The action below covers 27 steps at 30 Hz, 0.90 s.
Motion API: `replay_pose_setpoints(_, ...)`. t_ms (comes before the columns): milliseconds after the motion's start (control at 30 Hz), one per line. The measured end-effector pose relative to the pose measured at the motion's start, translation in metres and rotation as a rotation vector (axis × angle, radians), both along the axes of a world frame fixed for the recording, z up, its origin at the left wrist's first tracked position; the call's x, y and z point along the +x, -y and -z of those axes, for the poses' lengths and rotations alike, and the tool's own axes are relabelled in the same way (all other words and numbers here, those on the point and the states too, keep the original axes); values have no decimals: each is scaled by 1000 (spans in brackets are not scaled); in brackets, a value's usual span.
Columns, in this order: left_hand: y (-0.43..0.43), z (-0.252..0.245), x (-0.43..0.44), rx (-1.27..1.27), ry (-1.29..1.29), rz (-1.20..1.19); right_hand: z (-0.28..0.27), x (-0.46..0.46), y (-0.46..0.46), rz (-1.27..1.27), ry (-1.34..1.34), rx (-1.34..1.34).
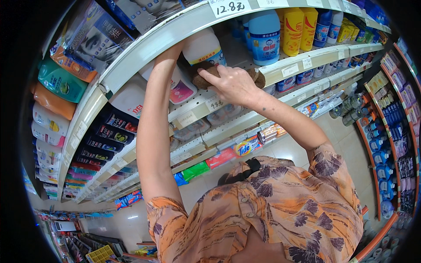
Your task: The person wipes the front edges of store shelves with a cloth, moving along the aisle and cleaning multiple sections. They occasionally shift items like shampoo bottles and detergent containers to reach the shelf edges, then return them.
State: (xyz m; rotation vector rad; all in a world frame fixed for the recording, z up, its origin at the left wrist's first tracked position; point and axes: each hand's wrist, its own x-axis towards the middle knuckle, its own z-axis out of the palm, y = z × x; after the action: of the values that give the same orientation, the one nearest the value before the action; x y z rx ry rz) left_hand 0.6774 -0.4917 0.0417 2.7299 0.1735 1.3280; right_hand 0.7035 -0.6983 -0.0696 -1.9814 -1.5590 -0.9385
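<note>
My right hand [235,82] grips a brown cloth [202,80], which bunches out on both sides of the fingers at the shelf front. Just above it, a white bottle [202,49] with a yellow and blue label leans at an angle. My left forearm [156,115] reaches up beneath the upper shelf edge [158,42]. That edge hides most of my left hand, near the white bottle's upper part, so its grip cannot be seen. Beside my left forearm stand a white bottle with a pink label [181,88] and a larger white bottle [130,98].
A blue bleach bottle [264,39] and yellow bottles [292,31] stand farther right. Dark shampoo bottles [111,133] line the left side. Price tags hang along the shelf lip [279,70]. Below are lower shelves and a Tide pack [245,148]. Another stocked rack [378,148] borders the tiled floor [342,138].
</note>
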Motion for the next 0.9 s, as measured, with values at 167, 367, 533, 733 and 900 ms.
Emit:
replay_pose_setpoints(167, -2, 2, 1, -3, -5, -6, -33, 28, 19, 87, 47, 267)
replay_pose_setpoints(367, -4, -1, 9, -5, 2, -1, -26, 49, 38, 281, -311, 184)
replay_pose_setpoints(533, -4, -1, 5, -2, -1, 1, -60, 38, 24, 100, -291, 404)
replay_pose_setpoints(733, -1, 0, 6, 2, -1, 0, -37, 25, 10, 102, -167, 310)
replay_pose_setpoints(900, 1, 2, 5, -1, -10, 6, 3, 9, 18, 24, -196, 132)
